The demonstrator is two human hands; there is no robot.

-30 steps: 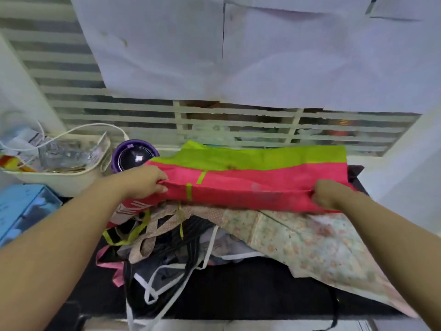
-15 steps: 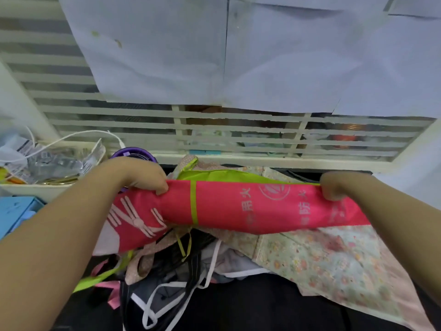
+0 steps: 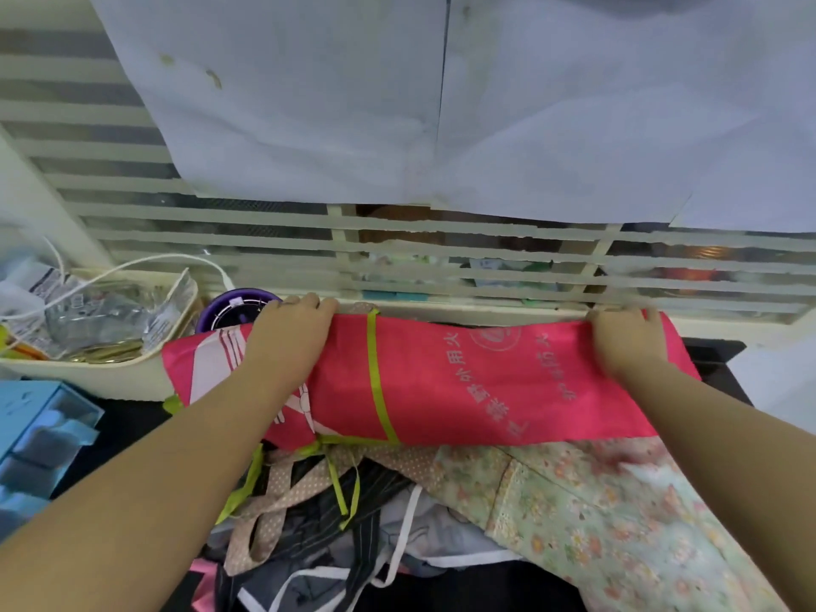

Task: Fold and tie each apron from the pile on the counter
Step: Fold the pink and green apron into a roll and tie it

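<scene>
Left hand (image 3: 287,333) and right hand (image 3: 627,342) are holding the folded pink apron (image 3: 463,382) at its far edge, each grip apparently closed on fabric; it is lying across the pile (image 3: 353,523).

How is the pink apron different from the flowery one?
The pink apron is bright pink with pale writing; the flowery apron is pale green with little flowers. The pink apron is folded into a long band; the flowery apron lies spread out and rumpled. Both are soft cloth.
</scene>
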